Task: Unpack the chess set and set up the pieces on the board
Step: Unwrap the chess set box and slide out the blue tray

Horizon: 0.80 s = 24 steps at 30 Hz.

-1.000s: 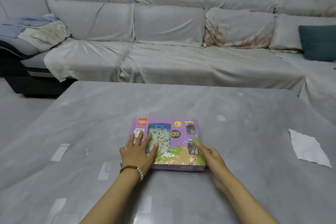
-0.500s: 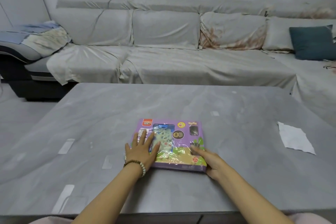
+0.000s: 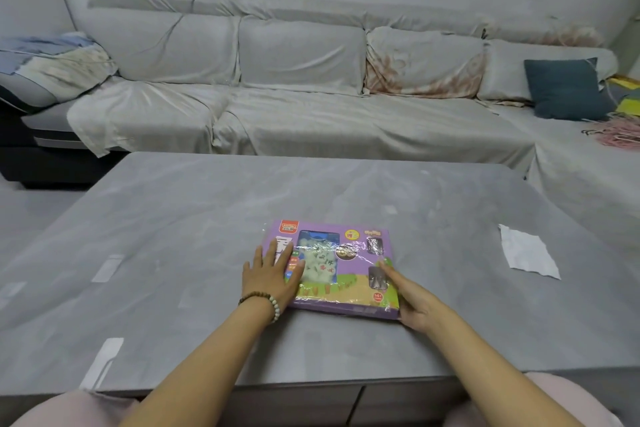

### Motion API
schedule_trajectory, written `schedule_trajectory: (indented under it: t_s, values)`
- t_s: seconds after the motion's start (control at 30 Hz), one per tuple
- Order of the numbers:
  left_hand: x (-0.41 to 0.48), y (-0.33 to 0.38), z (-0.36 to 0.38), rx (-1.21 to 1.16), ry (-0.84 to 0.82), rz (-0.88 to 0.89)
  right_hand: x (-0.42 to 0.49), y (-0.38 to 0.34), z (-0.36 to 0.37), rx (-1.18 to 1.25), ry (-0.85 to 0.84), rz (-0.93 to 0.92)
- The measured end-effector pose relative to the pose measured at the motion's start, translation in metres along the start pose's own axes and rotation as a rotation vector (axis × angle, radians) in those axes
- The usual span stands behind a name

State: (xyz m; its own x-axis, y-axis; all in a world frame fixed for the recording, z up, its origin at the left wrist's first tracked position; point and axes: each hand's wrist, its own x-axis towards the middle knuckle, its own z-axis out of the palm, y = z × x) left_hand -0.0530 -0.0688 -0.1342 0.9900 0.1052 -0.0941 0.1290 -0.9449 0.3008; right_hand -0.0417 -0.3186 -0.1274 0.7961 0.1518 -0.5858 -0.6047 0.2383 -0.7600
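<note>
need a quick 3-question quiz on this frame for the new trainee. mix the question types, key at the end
1. True or false: the box is wrapped in clear film.
2. The left hand is: A) lying flat on the box's left part; B) pinching a chess piece; C) raised in the air.
3. What lies on the table to the right of the box, apart from it?
Key: 1 true. 2 A. 3 a white sheet of paper.
</note>
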Motion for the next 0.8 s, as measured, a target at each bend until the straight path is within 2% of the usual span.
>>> schedule_trajectory:
  t_s: [0.07, 0.17, 0.2, 0.27, 0.37, 0.53, 0.67, 0.8]
  values:
    - [0.002, 0.0, -0.001, -0.147, 0.055, -0.044, -0.002, -0.002, -0.003, 0.045, -0.05, -0.01]
    - [0.018, -0.002, -0.006, -0.491, 0.152, -0.286, 0.0, -0.005, -0.007, 0.057, -0.082, -0.017]
    - [0.027, -0.006, -0.007, -0.533, 0.149, -0.362, 0.001, -0.006, -0.007, 0.036, -0.082, -0.013]
    - [0.038, -0.015, -0.008, -0.446, 0.099, -0.4, 0.005, -0.007, -0.004, -0.037, -0.078, -0.012]
    - [0.042, -0.026, -0.009, -0.294, 0.103, -0.301, 0.012, -0.006, 0.001, -0.093, -0.061, -0.07]
    - [0.042, -0.034, -0.007, -0.473, 0.313, -0.161, 0.026, 0.001, -0.005, -0.089, -0.038, -0.13]
    - [0.048, -0.066, -0.036, -0.543, 0.507, -0.227, 0.023, -0.008, -0.014, -0.096, 0.005, -0.13]
    - [0.045, -0.079, -0.057, -0.339, 0.523, -0.335, 0.027, -0.016, -0.024, -0.098, 0.023, -0.122]
